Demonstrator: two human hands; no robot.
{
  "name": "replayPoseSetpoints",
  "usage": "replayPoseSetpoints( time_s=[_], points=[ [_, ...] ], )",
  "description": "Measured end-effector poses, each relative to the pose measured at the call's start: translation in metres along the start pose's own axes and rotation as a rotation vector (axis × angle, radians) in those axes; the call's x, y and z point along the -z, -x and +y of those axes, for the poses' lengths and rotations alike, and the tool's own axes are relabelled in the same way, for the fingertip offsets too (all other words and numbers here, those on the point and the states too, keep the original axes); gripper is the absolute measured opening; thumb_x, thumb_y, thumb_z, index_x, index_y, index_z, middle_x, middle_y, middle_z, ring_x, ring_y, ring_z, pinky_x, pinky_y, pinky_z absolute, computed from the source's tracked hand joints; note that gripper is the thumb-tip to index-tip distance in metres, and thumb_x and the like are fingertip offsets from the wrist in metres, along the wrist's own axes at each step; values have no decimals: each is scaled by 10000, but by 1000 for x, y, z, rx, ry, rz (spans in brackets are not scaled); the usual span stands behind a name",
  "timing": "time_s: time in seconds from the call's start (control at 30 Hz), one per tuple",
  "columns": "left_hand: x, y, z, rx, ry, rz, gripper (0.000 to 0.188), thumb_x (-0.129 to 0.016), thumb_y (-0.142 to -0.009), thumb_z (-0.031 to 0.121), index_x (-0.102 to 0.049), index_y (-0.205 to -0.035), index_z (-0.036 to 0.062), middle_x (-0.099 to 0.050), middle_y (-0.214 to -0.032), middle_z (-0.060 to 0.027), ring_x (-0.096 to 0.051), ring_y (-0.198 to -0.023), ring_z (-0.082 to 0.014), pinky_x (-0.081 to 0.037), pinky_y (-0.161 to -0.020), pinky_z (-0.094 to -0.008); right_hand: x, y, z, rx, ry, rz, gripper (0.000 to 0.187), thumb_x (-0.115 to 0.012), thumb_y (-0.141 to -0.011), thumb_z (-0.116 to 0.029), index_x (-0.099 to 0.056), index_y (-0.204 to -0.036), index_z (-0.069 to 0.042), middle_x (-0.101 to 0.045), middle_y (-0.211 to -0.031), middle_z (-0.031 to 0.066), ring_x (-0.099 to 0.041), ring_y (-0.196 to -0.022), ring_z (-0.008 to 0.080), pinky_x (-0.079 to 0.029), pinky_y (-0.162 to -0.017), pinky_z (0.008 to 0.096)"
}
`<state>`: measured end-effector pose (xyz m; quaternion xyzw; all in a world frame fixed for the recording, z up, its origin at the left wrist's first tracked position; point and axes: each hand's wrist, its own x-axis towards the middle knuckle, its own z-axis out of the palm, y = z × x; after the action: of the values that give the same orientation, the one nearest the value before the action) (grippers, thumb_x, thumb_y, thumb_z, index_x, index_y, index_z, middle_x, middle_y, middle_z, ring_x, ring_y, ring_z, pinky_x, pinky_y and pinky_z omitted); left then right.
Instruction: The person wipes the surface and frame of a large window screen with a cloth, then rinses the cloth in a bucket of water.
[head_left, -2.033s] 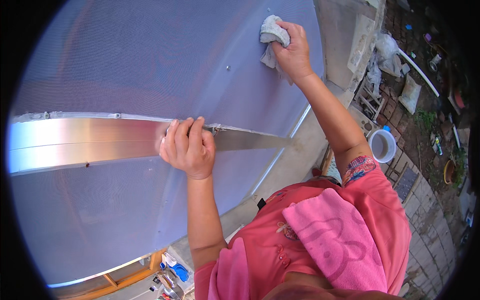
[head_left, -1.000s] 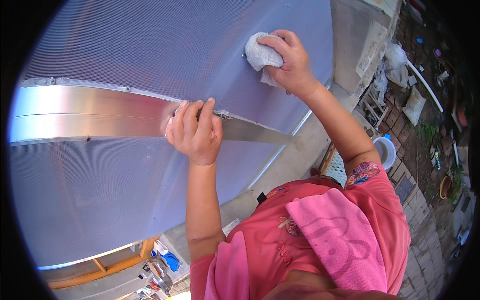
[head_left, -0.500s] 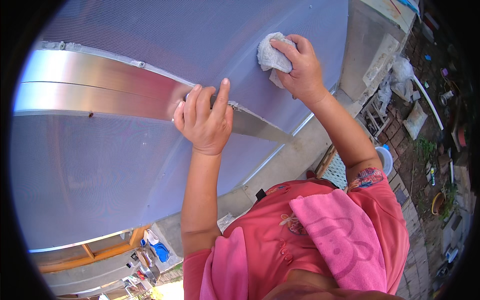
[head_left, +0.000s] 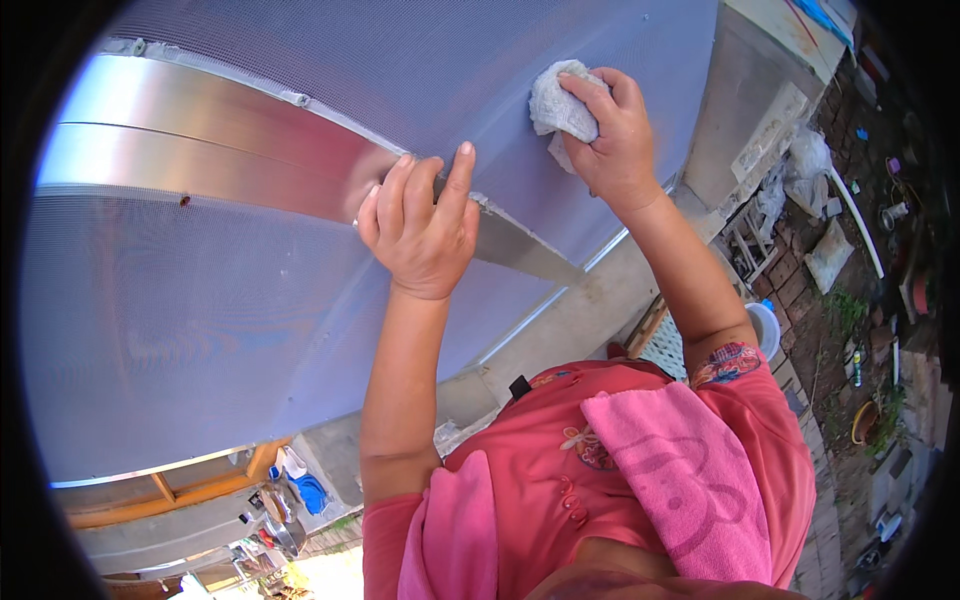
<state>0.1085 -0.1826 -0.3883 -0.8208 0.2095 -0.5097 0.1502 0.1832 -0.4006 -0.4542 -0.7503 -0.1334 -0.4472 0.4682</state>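
Observation:
A crumpled white cloth is pinched in my right hand, thumb on top and fingers curled round it. The cloth lies against the upper part of a bluish mesh screen. My left hand rests at a shiny metal bar that crosses the screen. Its fingers are apart, with the index finger stretched out and the others bent a little. A small dark part shows between those fingers; I cannot make out what it is. The lower mesh panel spreads below the bar.
A grey concrete ledge runs along the screen's near edge. Right of it, a white bucket, plastic bags and a white pipe lie about brick paving. At lower left stand a wooden frame and a blue item.
The view has shifted slightly, with the screen and bar sitting higher. Both hands appear a little further right; the right still holds the cloth against the screen.

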Motion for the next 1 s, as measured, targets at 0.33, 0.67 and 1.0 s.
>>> replayPoseSetpoints(
  time_s=[0.33,0.67,1.0],
  points=[
    [0,0,-2,9,-19,-8,429,-667,-760,189,-771,-1143,350,-636,-1083,93,-584,-1139,-163,-363,-1002,-375,1,-6,-9,116,15,-20,586,-813,-632,-37,-709,-1183,-203,-611,-1182,134,-601,-1051,338,-558,-827,395],
    [-2,-2,-1,26,34,65,397,-679,-768,164,-751,-1143,271,-652,-1076,85,-597,-1127,-162,-391,-990,-377,-13,10,-46,123,30,-31,584,-804,-625,-38,-719,-1182,-190,-595,-1185,161,-588,-1011,352,-550,-796,407],
    [-4,0,-2,28,104,91,405,-641,-815,177,-702,-1212,223,-659,-1093,73,-606,-1132,-155,-403,-971,-360,-11,-11,-41,129,69,65,529,-819,-655,-61,-720,-1158,-191,-620,-1122,131,-611,-996,322,-552,-811,398]
  ],
)
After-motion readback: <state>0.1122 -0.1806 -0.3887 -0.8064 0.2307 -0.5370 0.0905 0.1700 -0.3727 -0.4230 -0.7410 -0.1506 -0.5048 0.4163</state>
